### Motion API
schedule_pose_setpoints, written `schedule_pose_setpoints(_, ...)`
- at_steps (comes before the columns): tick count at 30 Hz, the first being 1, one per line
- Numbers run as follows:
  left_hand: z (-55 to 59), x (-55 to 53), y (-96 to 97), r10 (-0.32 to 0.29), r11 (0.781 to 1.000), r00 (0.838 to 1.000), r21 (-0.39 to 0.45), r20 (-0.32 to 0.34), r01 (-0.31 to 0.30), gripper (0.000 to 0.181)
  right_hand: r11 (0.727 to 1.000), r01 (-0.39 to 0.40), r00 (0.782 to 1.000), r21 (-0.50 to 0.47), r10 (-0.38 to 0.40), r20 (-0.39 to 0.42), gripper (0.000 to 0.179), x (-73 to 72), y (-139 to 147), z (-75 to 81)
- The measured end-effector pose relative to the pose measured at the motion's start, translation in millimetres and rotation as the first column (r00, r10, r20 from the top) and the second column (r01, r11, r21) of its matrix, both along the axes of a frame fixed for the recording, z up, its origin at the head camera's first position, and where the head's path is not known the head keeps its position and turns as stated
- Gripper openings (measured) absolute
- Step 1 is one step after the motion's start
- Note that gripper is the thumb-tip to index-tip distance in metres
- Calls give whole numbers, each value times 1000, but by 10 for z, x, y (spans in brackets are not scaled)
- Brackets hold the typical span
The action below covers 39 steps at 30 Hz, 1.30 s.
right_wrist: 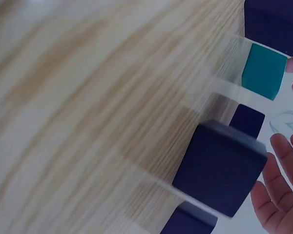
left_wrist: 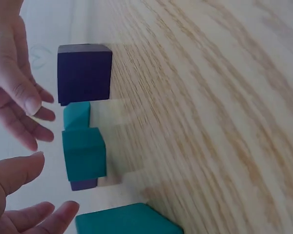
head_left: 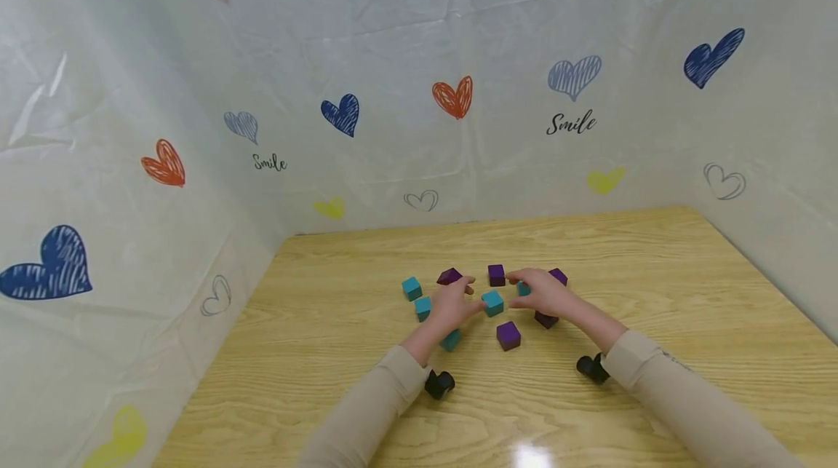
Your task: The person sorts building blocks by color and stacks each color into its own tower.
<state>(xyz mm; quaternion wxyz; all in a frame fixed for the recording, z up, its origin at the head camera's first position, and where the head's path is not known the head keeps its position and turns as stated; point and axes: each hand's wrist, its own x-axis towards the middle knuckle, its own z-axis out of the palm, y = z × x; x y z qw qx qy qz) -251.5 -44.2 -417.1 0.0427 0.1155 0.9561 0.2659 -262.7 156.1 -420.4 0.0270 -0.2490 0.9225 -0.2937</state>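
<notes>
Small teal and purple cubes lie scattered on a wooden table. My left hand (head_left: 450,304) hovers among them, thumb and fingers apart, holding nothing. Its thumb tip comes close to the left side of the middle teal cube (head_left: 493,303). Across from it, my right hand (head_left: 542,291) is also empty, its thumb and fingers spread toward the left. It partly covers another teal cube (head_left: 523,289), and a purple cube (head_left: 497,276) sits just beyond its fingertips. A dark purple cube (right_wrist: 219,168) looms large beside the right fingers (right_wrist: 273,187) in the right wrist view.
Teal cubes (head_left: 412,288) lie left of the left hand, one (head_left: 450,340) partly under its wrist. A purple cube (head_left: 508,335) sits nearer, between the forearms. Black wrist devices (head_left: 440,384) hang below both cuffs. A heart-printed sheet (head_left: 393,155) stands behind the wooden table (head_left: 314,351).
</notes>
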Motion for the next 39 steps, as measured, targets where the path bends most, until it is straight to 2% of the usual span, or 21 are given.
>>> schedule_pose_setpoints(7,-22,-35,68,2,1000,1000,-14,11,-2,42,999,-5,997,-43,8,78,37,-53,-133,-31)
schedule_pose_setpoints(10,-25,-39,93,4,1000,1000,-14,21,-4,38,999,-19,996,-45,23,91,34,-68,-173,-59)
schedule_pose_setpoints(17,-49,-72,100,-5,1000,1000,-11,12,5,28,998,10,990,-57,-2,139,32,-72,-233,-48)
schedule_pose_setpoints(23,-65,-126,92,-29,1000,999,-6,30,29,28,999,13,991,-32,-8,136,28,-82,-254,-34)
schedule_pose_setpoints(30,-78,-167,85,-56,998,997,16,49,55,28,1000,6,996,-6,-6,88,26,-93,-262,-43)
schedule_pose_setpoints(34,-67,-173,77,-70,997,995,43,71,67,30,999,33,997,9,-34,68,25,-76,-285,-35)
schedule_pose_setpoints(39,-40,-188,53,-82,996,991,54,101,77,28,997,70,994,44,-74,87,24,-37,-321,-17)
